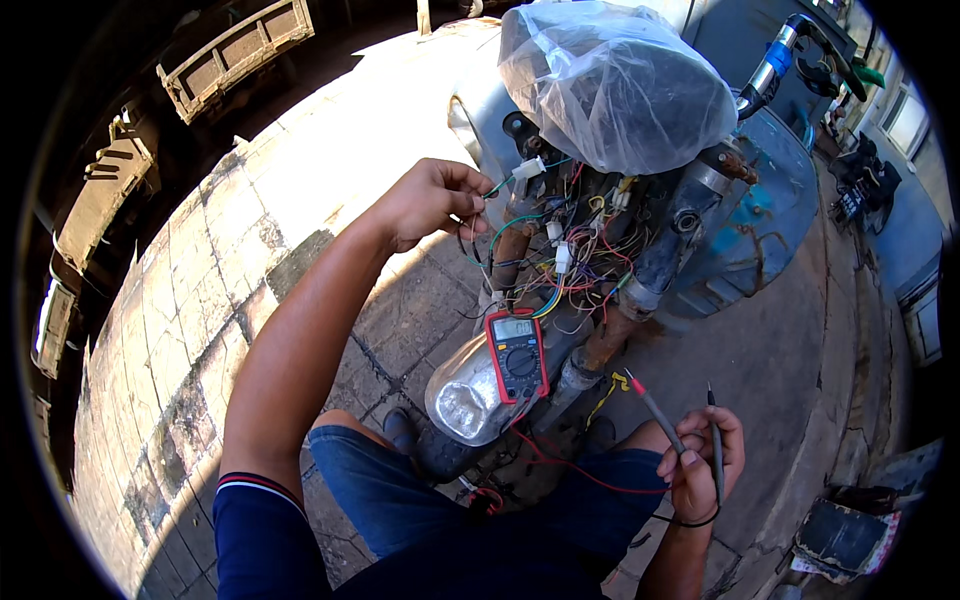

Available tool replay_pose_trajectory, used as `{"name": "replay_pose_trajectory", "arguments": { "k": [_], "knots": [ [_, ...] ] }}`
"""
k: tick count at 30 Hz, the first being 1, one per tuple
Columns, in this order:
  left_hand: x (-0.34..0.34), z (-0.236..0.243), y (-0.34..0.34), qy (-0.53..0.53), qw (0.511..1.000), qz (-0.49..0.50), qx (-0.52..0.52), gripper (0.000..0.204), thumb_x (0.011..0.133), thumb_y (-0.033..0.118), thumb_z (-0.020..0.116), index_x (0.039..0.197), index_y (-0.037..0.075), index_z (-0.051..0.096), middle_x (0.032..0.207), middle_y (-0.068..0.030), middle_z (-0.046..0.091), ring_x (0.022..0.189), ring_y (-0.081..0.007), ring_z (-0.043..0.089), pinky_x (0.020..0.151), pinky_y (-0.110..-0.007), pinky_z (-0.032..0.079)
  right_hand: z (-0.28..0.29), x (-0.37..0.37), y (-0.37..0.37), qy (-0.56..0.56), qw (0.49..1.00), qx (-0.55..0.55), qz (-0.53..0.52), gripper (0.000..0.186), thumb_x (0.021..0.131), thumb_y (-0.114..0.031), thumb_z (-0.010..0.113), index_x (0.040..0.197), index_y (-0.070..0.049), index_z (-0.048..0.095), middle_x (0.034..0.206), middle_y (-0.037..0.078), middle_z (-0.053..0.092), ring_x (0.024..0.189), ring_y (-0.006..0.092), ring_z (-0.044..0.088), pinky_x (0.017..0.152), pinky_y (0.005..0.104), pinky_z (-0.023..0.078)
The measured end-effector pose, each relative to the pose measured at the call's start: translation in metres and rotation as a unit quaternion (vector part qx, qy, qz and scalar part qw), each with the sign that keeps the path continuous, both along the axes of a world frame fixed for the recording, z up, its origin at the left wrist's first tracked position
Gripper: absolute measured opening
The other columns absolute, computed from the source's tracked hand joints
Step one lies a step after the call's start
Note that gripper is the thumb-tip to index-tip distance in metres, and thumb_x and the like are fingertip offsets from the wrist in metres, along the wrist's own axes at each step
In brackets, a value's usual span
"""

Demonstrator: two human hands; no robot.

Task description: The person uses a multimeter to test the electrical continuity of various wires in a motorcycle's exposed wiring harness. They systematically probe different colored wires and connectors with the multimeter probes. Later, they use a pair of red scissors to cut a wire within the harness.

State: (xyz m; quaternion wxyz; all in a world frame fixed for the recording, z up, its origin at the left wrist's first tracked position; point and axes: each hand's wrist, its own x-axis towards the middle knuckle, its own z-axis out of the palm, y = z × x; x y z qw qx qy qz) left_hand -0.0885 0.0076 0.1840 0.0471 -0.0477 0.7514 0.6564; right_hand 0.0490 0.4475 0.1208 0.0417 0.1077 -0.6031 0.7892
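My left hand (432, 205) pinches thin wires, one green, just left of a white plastic connector (527, 168), at the edge of a tangle of coloured wires (585, 240) on the front of an old, rusty motorbike-like vehicle (755, 215). Below the tangle, a red-and-grey multimeter (517, 350) rests on a shiny metal part (458, 405). At lower right, clear of the vehicle, my right hand (700, 465) grips two test probes, a red one (648, 405) and a black one (714, 435), their tips pointing up and apart. Their leads loop back toward the meter.
Clear plastic covers a rounded part (615, 80) on top, beside a handlebar (775, 65). Paving (210, 290) surrounds the vehicle. Weathered metal frames (235, 55) stand at upper left. A dark bundle (860, 185) hangs by the right wall. Flat scrap pieces (840, 540) lie at lower right.
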Motion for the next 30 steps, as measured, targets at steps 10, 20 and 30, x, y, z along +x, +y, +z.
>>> {"name": "replay_pose_trajectory", "arguments": {
  "k": [10, 20, 30],
  "knots": [
    [-0.010, -0.005, -0.003, 0.026, 0.999, -0.014, -0.015, 0.022, 0.090, -0.003, 0.065, 0.112, -0.003, 0.066, 0.094, -0.0061, 0.068, 0.084, -0.0175, 0.071, 0.082, -0.032, 0.058, 0.011, 0.001, -0.007, -0.007, 1.000, -0.004, 0.017, 0.056, 0.084, -0.008, 0.070, 0.132, 0.007, 0.046, 0.108, 0.024, 0.063, 0.066, 0.0217, 0.069, 0.053, 0.0262, 0.055],
    [-0.015, 0.006, 0.024, 0.094, 0.990, 0.009, -0.103, 0.046, 0.088, 0.016, 0.080, 0.125, -0.004, 0.063, 0.090, -0.0045, 0.066, 0.079, -0.0126, 0.061, 0.071, -0.030, 0.052, 0.013, -0.002, -0.012, -0.016, 0.999, 0.002, 0.041, 0.056, 0.084, -0.006, 0.072, 0.133, 0.007, 0.047, 0.113, 0.026, 0.064, 0.081, 0.0290, 0.074, 0.070, 0.0367, 0.063],
    [-0.029, 0.004, 0.047, 0.168, 0.967, 0.050, -0.184, 0.031, 0.095, 0.024, 0.073, 0.113, -0.001, 0.071, 0.085, -0.0065, 0.069, 0.072, -0.0112, 0.062, 0.064, -0.029, 0.052, 0.018, -0.005, -0.026, -0.015, 0.998, 0.001, 0.064, 0.054, 0.084, -0.003, 0.071, 0.133, 0.006, 0.048, 0.113, 0.025, 0.065, 0.081, 0.0311, 0.074, 0.067, 0.0366, 0.063]
  ]
}}
